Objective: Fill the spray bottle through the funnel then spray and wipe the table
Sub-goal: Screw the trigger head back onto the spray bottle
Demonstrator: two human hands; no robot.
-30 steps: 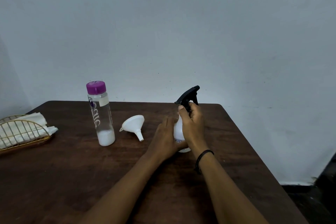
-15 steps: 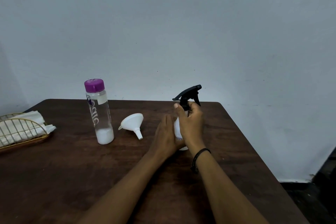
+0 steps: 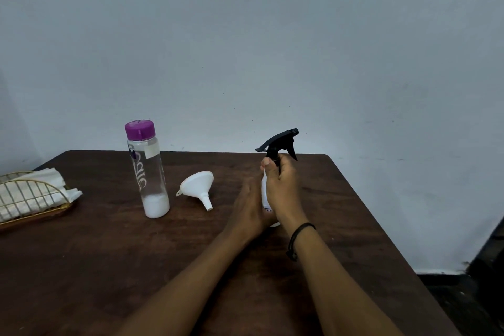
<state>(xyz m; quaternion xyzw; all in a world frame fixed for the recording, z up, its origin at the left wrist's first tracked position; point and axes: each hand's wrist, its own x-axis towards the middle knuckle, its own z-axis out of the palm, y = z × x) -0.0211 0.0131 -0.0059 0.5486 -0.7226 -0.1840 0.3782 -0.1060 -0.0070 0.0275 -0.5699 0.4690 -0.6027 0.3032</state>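
A white spray bottle [image 3: 264, 194] with a black trigger head [image 3: 279, 142] stands upright on the dark wooden table [image 3: 109, 254]. My left hand [image 3: 249, 210] grips the bottle's lower body from the left. Around the collar under the trigger head curl the fingers of my right hand [image 3: 282, 185]. To the left, a white funnel [image 3: 197, 185] lies on its side, spout pointing toward me. Farther left stands a clear bottle with a purple cap [image 3: 147, 169], a little white liquid at its bottom.
A gold wire basket [image 3: 30, 199] holding white cloths sits at the table's left edge. The table's right edge drops to a dark floor [image 3: 477, 294]. A pale wall rises behind the table.
The black trigger head has turned under my right hand, its nozzle swinging round toward the right. Both hands stay on the spray bottle.
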